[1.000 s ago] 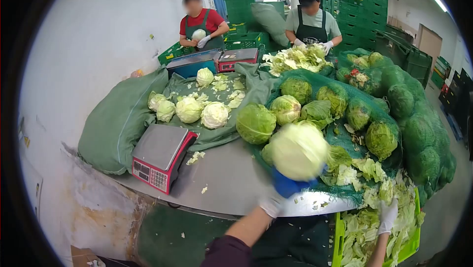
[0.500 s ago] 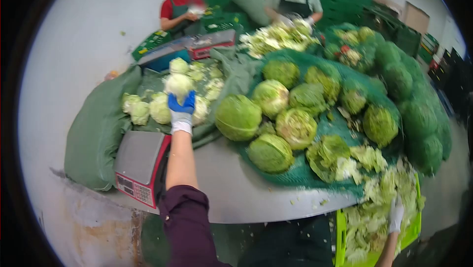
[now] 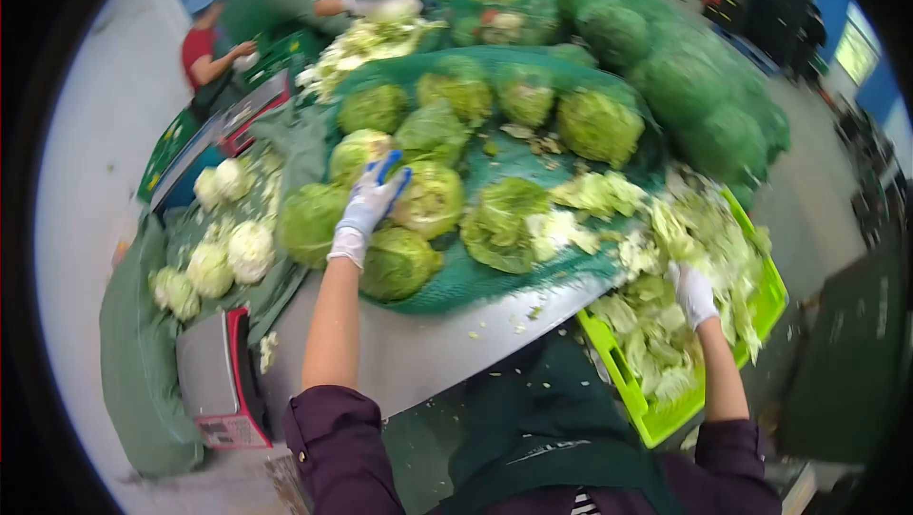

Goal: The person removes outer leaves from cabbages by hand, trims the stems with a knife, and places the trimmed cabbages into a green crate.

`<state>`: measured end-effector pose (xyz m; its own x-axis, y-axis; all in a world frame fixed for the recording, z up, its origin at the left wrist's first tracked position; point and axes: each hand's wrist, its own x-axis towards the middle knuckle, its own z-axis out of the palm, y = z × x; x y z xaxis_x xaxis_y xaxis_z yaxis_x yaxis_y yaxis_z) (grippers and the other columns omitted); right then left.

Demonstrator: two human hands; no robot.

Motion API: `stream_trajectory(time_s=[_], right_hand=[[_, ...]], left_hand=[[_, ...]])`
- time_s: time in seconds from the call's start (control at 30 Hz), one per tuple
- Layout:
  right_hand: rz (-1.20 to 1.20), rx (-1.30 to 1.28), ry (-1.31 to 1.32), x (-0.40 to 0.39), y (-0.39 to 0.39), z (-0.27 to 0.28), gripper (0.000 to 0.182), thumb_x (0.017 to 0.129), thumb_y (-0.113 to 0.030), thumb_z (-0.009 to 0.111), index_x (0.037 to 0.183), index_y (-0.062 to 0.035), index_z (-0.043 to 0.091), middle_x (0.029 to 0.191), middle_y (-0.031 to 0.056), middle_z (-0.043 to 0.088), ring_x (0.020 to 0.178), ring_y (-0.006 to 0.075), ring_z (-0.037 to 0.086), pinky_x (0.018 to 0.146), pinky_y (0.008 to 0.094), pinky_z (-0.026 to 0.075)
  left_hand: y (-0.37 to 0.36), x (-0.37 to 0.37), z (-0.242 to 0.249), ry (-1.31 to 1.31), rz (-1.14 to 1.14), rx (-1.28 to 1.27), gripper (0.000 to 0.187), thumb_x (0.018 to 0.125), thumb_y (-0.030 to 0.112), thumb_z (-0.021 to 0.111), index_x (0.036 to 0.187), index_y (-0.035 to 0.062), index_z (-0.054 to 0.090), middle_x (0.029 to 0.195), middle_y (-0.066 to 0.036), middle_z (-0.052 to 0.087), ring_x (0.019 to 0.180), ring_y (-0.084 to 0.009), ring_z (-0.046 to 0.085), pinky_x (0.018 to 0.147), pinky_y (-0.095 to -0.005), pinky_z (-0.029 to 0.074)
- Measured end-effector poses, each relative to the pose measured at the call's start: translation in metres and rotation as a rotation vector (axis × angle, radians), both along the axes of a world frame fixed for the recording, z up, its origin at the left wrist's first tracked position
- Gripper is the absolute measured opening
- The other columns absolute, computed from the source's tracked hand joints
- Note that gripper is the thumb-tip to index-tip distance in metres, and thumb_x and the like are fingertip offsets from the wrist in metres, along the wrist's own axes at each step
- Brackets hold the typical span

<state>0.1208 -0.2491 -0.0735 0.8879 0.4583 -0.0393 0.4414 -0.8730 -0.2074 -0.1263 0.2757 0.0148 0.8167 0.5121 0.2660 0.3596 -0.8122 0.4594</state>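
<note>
My left hand (image 3: 373,199), in a white glove with blue fingertips, has its fingers spread over the green cabbages, at the left side of a browned cabbage (image 3: 430,199). My right hand (image 3: 692,294), white-gloved, is over the loose leaves (image 3: 656,325) in the lime-green crate (image 3: 623,384); its fingertips are hard to make out among them. Trimmed pale cabbages (image 3: 251,252) lie on green cloth at the left. An opened cabbage (image 3: 502,225) sits on the green net (image 3: 561,279) between my hands.
A red-edged scale (image 3: 211,372) stands at the table's left, beside a stuffed green sack (image 3: 138,363). Full net bags (image 3: 699,87) are piled at the back right. Two people work across the table, by a heap of leaves (image 3: 366,47).
The view has turned right. My left hand has left the pale cabbage among the trimmed ones and come over to the green cabbages. My right hand remains at the crate.
</note>
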Motion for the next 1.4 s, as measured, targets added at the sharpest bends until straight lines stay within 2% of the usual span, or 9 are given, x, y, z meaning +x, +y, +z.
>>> stream_trajectory(time_s=[0.33, 0.4, 0.47, 0.53, 0.63, 0.77, 1.07, 1.17, 1.4], right_hand=[[-0.298, 0.501, -0.282, 0.008, -0.038, 0.036, 0.034, 0.093, -0.032, 0.054, 0.099, 0.0012, 0.059, 0.083, 0.0265, 0.063, 0.077, 0.0416, 0.062, 0.069, 0.0469, 0.049], [-0.215, 0.682, 0.02, -0.015, -0.012, 0.047, 0.031, 0.09, -0.028, 0.06, 0.106, -0.0006, 0.059, 0.08, 0.0159, 0.065, 0.065, 0.0245, 0.064, 0.055, 0.0341, 0.05], [-0.172, 0.855, 0.417, -0.048, 0.024, 0.06, 0.034, 0.09, -0.029, 0.061, 0.111, -0.0022, 0.059, 0.077, 0.0079, 0.064, 0.057, 0.0135, 0.061, 0.046, 0.0257, 0.047], [-0.075, 0.937, 0.77, -0.072, 0.054, 0.065, 0.04, 0.091, -0.03, 0.061, 0.121, -0.0041, 0.056, 0.07, 0.0025, 0.061, 0.048, 0.0079, 0.056, 0.042, 0.0212, 0.043], [-0.099, 0.985, 0.975, -0.089, 0.099, 0.059, 0.046, 0.088, -0.036, 0.064, 0.116, -0.0005, 0.051, 0.058, 0.003, 0.056, 0.044, 0.0079, 0.051, 0.04, 0.0222, 0.04], [-0.211, 1.07, 1.26, -0.095, 0.122, 0.038, 0.053, 0.085, -0.035, 0.069, 0.121, -0.0015, 0.05, 0.062, 0.0042, 0.058, 0.042, 0.0092, 0.048, 0.038, 0.023, 0.038], [0.328, 0.871, 0.348, -0.049, 0.094, 0.109, 0.079, 0.071, -0.022, 0.08, 0.139, -0.0118, 0.042, 0.123, 0.0099, 0.059, 0.108, 0.0218, 0.058, 0.092, 0.0331, 0.045], [0.39, 0.793, 0.148, -0.055, 0.092, 0.087, 0.072, 0.071, -0.018, 0.079, 0.135, -0.0082, 0.046, 0.127, 0.0174, 0.055, 0.111, 0.0272, 0.059, 0.091, 0.0344, 0.047], [0.23, 1.045, 0.123, -0.073, 0.083, 0.081, 0.012, 0.082, -0.006, 0.067, 0.089, -0.0015, 0.058, 0.066, 0.0095, 0.058, 0.052, 0.0176, 0.058, 0.05, 0.0319, 0.047]], left_hand=[[-0.173, 0.051, 0.034, -0.184, -0.226, 0.327, 0.062, 0.075, 0.035, 0.07, 0.134, 0.0266, 0.051, 0.138, -0.015, 0.044, 0.119, -0.0363, 0.047, 0.099, -0.0472, 0.038], [-0.176, 0.06, 0.041, -0.278, -0.137, 0.392, 0.064, 0.076, 0.025, 0.072, 0.135, 0.0165, 0.049, 0.137, -0.016, 0.045, 0.117, -0.0329, 0.049, 0.101, -0.0428, 0.037], [-0.15, 0.076, -0.019, -0.179, -0.21, -0.86, 0.066, 0.079, 0.024, 0.074, 0.137, 0.0114, 0.046, 0.137, -0.008, 0.043, 0.12, -0.0195, 0.045, 0.097, -0.0306, 0.044], [-0.186, 0.071, -0.014, -0.117, -0.359, -1.205, 0.07, 0.077, 0.021, 0.074, 0.139, 0.011, 0.042, 0.137, -0.006, 0.042, 0.118, -0.0158, 0.045, 0.094, -0.0268, 0.045], [-0.207, 0.059, -0.033, -0.251, -0.434, -0.673, 0.074, 0.075, 0.014, 0.073, 0.141, 0.0071, 0.039, 0.138, -0.005, 0.041, 0.118, -0.0142, 0.045, 0.088, -0.026, 0.047], [-0.244, 0.037, -0.007, -0.454, -0.279, -1.112, 0.063, 0.084, 0.017, 0.064, 0.141, 0.0046, 0.039, 0.139, -0.013, 0.043, 0.131, -0.023, 0.036, 0.109, -0.035, 0.029], [-0.256, 0.073, 0.004, -0.403, -0.289, -1.106, 0.058, 0.085, 0.013, 0.061, 0.14, 0.0077, 0.041, 0.143, -0.01, 0.039, 0.126, -0.0213, 0.039, 0.107, -0.0349, 0.03], [-0.255, 0.092, -0.03, -0.287, -0.447, -0.522, 0.062, 0.08, 0.022, 0.067, 0.137, 0.0119, 0.046, 0.138, -0.019, 0.041, 0.126, -0.034, 0.039, 0.106, -0.04, 0.033], [-0.262, 0.115, 0.001, -0.17, -0.485, -0.211, 0.051, 0.082, 0.029, 0.065, 0.131, 0.0189, 0.054, 0.141, -0.019, 0.04, 0.127, -0.0383, 0.04, 0.103, -0.0432, 0.035]])
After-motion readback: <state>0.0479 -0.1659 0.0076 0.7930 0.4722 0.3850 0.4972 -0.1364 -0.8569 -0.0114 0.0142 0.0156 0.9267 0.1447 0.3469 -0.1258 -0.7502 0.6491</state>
